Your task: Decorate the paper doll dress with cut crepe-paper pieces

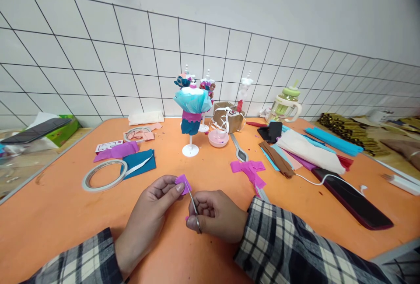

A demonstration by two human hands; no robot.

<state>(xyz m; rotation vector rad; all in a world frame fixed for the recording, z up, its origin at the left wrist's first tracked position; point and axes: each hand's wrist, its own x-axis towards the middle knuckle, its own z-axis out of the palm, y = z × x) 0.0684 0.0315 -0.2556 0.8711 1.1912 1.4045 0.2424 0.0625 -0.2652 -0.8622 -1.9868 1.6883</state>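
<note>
My left hand (149, 214) pinches a small piece of magenta crepe paper (182, 183) just above the orange table (65, 222). My right hand (216, 216) is closed round small metal scissors (194, 207), whose blades point up into the paper. Both wrists wear plaid sleeves. Behind my hands stands a little white mannequin stand dressed in blue and magenta paper (192, 109).
A roll of tape (104, 175), teal paper (139, 161) and purple paper (116, 150) lie at the left. Magenta scraps (249, 169), a pink bowl (218, 138), tweezers (239, 148), paper strips (305, 148), a dark case (352, 198), a green-lidded cup (287, 102) and two more mannequins are at the back and right.
</note>
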